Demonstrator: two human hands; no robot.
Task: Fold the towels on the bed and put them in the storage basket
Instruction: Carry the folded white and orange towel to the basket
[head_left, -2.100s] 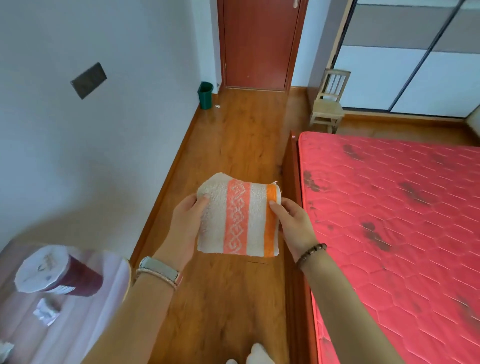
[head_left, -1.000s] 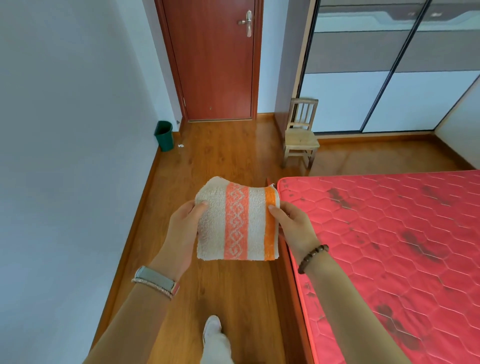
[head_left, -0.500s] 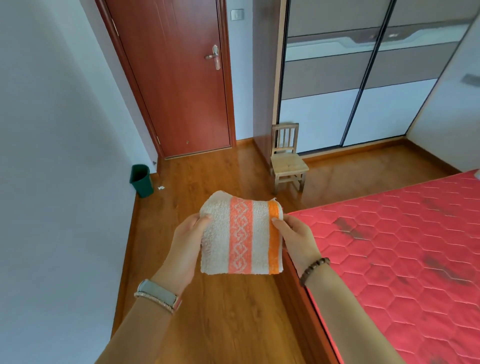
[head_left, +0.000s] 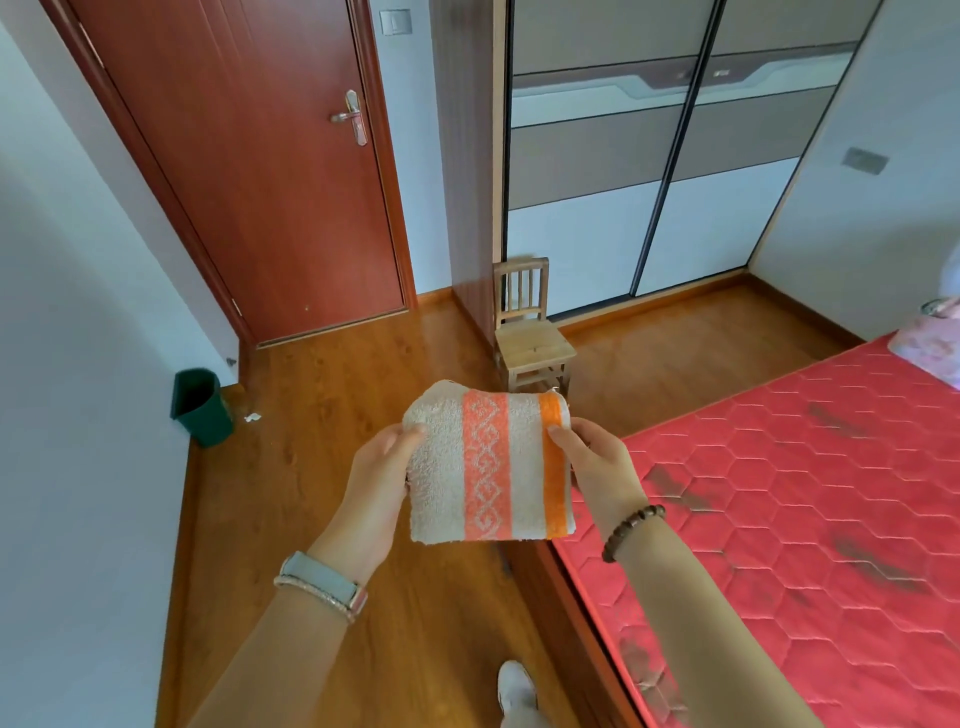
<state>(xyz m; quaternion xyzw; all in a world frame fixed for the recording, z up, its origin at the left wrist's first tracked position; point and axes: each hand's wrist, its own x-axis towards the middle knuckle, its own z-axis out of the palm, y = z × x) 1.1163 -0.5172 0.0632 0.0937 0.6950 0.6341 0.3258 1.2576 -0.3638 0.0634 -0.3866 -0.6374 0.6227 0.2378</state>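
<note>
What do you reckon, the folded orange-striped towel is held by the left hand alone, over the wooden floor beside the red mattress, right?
Not alone. In the head view both the left hand and the right hand pinch the folded orange-striped towel, one at each side, over the wooden floor beside the red mattress.

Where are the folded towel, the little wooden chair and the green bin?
folded towel (head_left: 488, 467): head view, its patterned orange stripe.
wooden chair (head_left: 535, 353): head view, its seat.
green bin (head_left: 208, 423): head view, its outer wall.
</note>
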